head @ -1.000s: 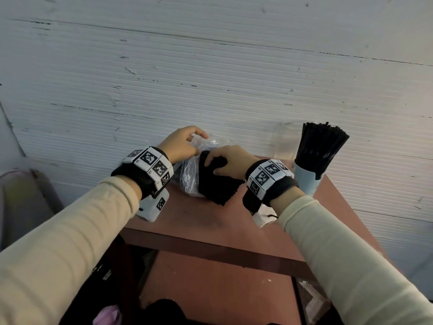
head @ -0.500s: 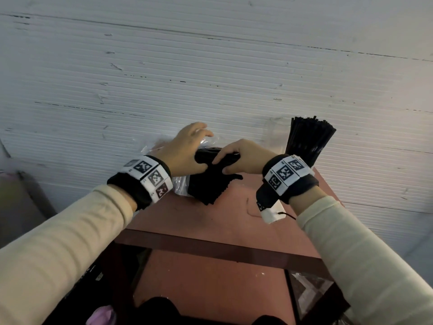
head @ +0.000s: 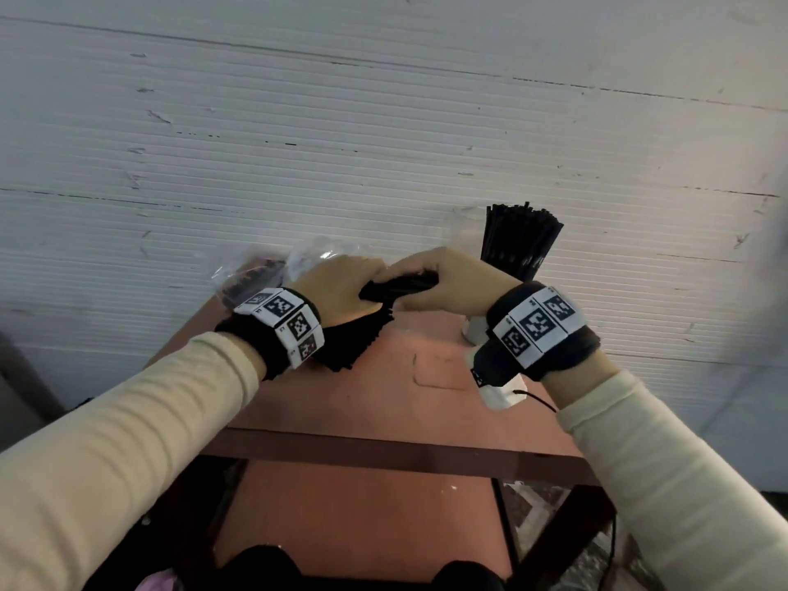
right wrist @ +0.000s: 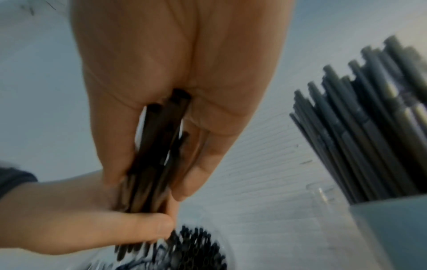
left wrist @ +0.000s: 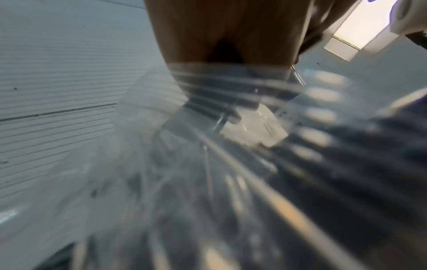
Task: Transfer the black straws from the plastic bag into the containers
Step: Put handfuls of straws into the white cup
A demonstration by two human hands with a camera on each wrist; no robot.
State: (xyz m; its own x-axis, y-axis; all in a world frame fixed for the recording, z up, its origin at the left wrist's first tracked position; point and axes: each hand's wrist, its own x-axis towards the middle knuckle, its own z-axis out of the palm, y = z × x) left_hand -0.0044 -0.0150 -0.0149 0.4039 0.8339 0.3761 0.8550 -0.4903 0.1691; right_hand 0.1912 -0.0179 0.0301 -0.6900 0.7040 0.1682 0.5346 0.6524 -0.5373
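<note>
My right hand (head: 439, 283) grips a small bundle of black straws (head: 401, 287), seen lengthwise between thumb and fingers in the right wrist view (right wrist: 161, 146). My left hand (head: 341, 287) is curled round the clear plastic bag (head: 264, 270) at its mouth, its thumb (right wrist: 129, 232) touching the bundle's lower end. More straws (head: 358, 339) stick out of the bag below my left wrist; their ends show in the bag (right wrist: 196, 243). In the left wrist view the bag (left wrist: 208, 146) is blurred across the palm. A pale cup (right wrist: 392, 228) packed with straws (head: 516, 241) stands to the right.
A clear container (head: 464, 232) stands against the ribbed white wall, just left of the filled cup (head: 475, 334). The reddish-brown table (head: 426, 386) is small, with its front edge close to me and a lower shelf beneath.
Both hands have risen and come together. The right hand has drawn a bundle of straws up out of the bag, while the left keeps hold of the bag.
</note>
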